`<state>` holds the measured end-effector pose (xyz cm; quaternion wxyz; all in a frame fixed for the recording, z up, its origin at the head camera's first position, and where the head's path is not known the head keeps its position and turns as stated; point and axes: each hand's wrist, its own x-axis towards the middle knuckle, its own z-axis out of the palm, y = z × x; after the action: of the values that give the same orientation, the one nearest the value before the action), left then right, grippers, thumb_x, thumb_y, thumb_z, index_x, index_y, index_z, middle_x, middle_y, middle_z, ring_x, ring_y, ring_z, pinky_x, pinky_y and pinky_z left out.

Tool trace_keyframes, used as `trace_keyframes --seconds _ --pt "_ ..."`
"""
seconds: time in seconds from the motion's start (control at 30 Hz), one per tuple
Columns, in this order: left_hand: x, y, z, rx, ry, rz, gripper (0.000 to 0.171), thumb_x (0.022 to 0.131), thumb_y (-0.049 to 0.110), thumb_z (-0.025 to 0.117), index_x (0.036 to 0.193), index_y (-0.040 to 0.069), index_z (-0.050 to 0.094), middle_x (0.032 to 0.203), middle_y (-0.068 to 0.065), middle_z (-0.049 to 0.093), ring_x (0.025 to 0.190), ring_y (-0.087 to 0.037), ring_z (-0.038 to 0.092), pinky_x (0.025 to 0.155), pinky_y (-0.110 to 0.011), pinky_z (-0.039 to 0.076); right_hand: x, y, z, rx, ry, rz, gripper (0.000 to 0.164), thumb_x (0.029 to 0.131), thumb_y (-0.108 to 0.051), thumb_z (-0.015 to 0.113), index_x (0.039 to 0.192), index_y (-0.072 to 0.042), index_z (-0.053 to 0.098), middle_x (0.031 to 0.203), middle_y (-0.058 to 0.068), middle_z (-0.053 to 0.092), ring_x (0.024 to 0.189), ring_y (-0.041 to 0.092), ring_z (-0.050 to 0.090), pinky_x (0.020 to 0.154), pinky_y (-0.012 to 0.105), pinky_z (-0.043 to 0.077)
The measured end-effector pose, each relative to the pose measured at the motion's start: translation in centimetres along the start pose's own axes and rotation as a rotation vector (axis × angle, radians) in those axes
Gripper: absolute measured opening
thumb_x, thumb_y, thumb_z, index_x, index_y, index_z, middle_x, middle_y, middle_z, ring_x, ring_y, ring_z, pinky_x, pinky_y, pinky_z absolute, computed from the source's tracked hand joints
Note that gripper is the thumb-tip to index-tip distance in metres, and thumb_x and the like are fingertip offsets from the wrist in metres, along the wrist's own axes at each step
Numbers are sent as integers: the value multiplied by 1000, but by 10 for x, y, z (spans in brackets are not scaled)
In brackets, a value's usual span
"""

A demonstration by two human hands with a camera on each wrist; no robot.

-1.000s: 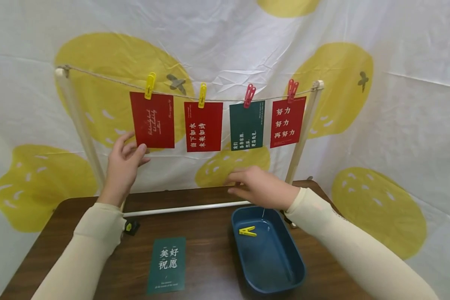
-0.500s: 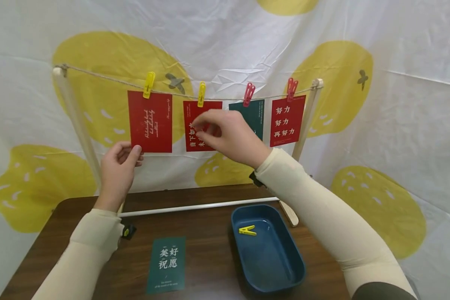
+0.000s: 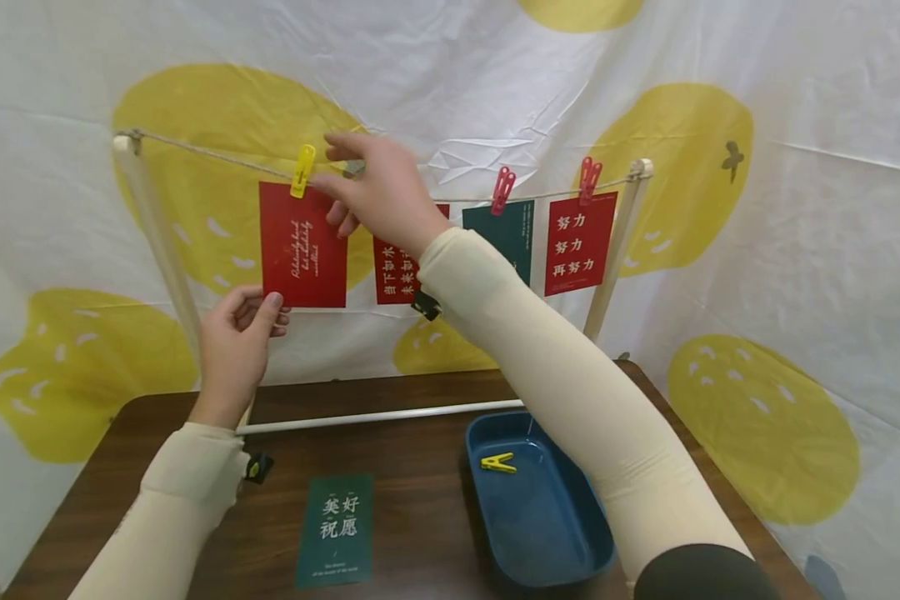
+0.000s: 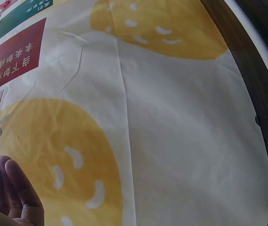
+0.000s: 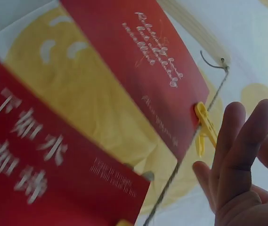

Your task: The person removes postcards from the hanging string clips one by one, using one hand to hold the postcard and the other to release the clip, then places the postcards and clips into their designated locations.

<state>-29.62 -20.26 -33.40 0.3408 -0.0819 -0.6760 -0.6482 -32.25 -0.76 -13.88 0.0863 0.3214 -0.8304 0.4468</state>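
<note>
A red card (image 3: 304, 250) with white script hangs from a cord, held by a yellow clothespin (image 3: 302, 172) at its top edge. My left hand (image 3: 242, 342) pinches the card's lower left corner, thumb in front and fingers behind. My right hand (image 3: 378, 183) is raised just right of that clothespin, thumb and fingers parted. In the right wrist view, the fingers of the right hand (image 5: 242, 169) are spread close to the yellow clothespin (image 5: 204, 125), holding nothing. The second red card (image 3: 393, 271) is partly hidden behind the right hand and wrist.
Farther right hang a green card (image 3: 506, 229) and another red card (image 3: 581, 242) on pink clothespins. Wooden posts (image 3: 153, 225) carry the cord. On the table lie a green card (image 3: 335, 531) and a blue tray (image 3: 547, 533) holding a yellow clothespin (image 3: 498, 463).
My right hand has risen leftward from above the tray, past the second card, to the left yellow clothespin. My left hand has shifted slightly down at the card's corner, and the card hangs straighter.
</note>
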Motion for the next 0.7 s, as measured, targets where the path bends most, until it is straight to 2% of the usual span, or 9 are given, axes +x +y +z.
trace_keyframes --seconds 0.27,0.4,0.5,0.6,0.7 --pt "-2 -8 2 31 19 40 28 97 25 69 109 -1 67 92 -8 71 79 -21 69 68 -19 58 23 -13 16 -59 9 126 65 99 -38 63 156 -18 40 127 0 65 66 20 71 66 27 59" --pt "-3 -7 1 32 24 52 29 97 24 69 109 -2 68 92 -9 71 78 -19 68 68 -19 58 31 -19 20 -66 18 163 59 101 -38 60 154 -17 44 104 3 72 62 19 69 64 25 58" --pt "-3 -5 2 32 32 59 28 97 23 69 109 -3 68 90 -8 71 77 -18 68 67 -19 58 35 -21 24 -45 37 179 45 101 -34 61 141 -13 59 85 7 72 58 18 67 62 25 57" --pt "-4 -4 2 28 40 60 27 97 21 70 108 -3 67 89 -6 71 76 -17 68 67 -19 58 38 -21 26 -22 60 188 30 99 -31 65 123 -13 67 80 8 71 57 17 65 61 25 57" --pt "-3 -4 1 19 43 65 26 97 19 70 107 -4 67 88 -7 70 75 -15 68 66 -19 57 39 -21 28 13 88 169 22 98 -27 67 112 -11 67 80 7 69 56 17 64 59 27 56"
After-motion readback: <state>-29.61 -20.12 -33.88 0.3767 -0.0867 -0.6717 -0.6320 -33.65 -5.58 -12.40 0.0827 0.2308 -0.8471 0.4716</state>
